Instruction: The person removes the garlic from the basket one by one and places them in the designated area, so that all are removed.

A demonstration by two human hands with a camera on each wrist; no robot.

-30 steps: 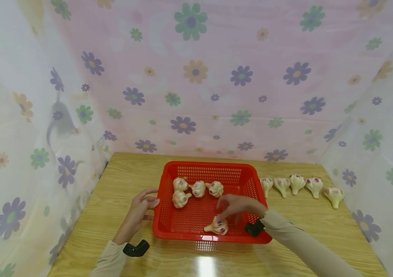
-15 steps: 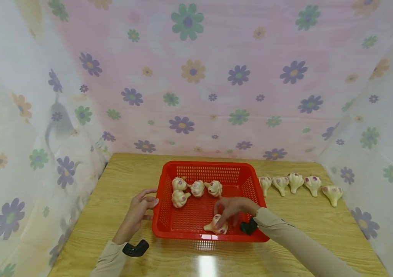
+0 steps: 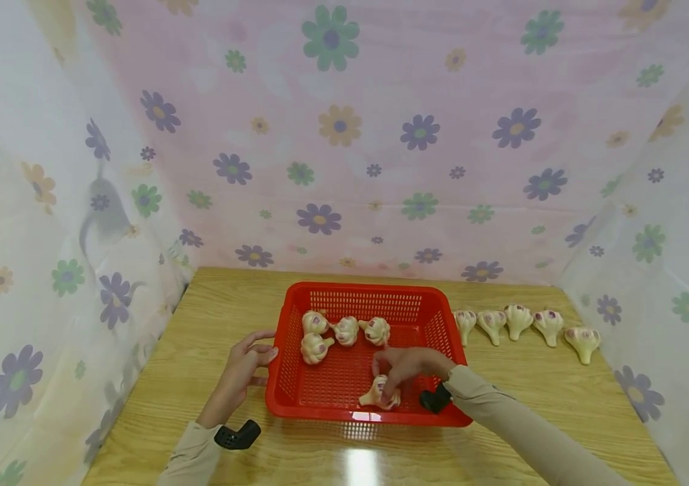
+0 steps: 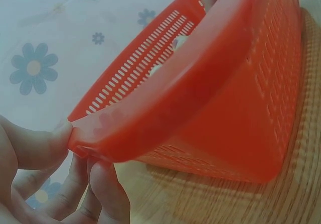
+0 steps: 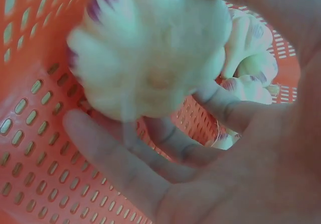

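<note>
A red plastic basket (image 3: 368, 416) stands on the table, and my left hand (image 3: 243, 370) pinches its left rim. Thumb above and fingers below the rim show in the left wrist view. Inside the basket's front part, my right hand (image 3: 407, 368) grips a garlic bulb (image 3: 373, 397), white with purple patches. In the right wrist view the thumb lies along one side of this bulb (image 5: 150, 58) and fingers (image 5: 110, 158) curve beneath it. Several other garlic bulbs (image 3: 346, 331) sit toward the basket's back left.
Several more garlic bulbs (image 3: 518, 320) lie in a row on the wooden table (image 3: 229, 297), right of the basket. A flower-patterned curtain (image 3: 374, 135) encloses the back and both sides.
My right hand has come down onto the front garlic bulb and closed its fingers round it. The left hand has stayed on the basket's rim.
</note>
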